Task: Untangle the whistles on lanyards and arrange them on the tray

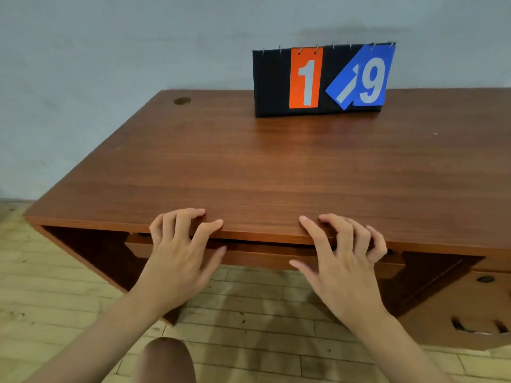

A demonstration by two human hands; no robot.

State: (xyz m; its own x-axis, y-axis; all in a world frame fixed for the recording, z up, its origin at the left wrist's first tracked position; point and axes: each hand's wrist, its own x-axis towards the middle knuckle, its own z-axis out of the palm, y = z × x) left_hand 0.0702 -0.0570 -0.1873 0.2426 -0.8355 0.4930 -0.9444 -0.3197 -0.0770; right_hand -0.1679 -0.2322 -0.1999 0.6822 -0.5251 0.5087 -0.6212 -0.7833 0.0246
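No whistle, lanyard or tray shows in the head view. My left hand [179, 252] hovers at the front edge of a brown wooden desk [249, 167], its fingertips resting on the top near the edge, and it holds nothing. My right hand [343, 258] sits a little to the right at the same edge, fingers loosely bent with the tips touching the wood, also holding nothing.
A black flip scoreboard [320, 78] stands at the back of the desk, showing an orange 1 and a blue 9 with one blue card half flipped. A cable hole [182, 100] lies at the back left. Under the top are a shallow drawer [249, 252] and a right-hand cabinet [475, 305].
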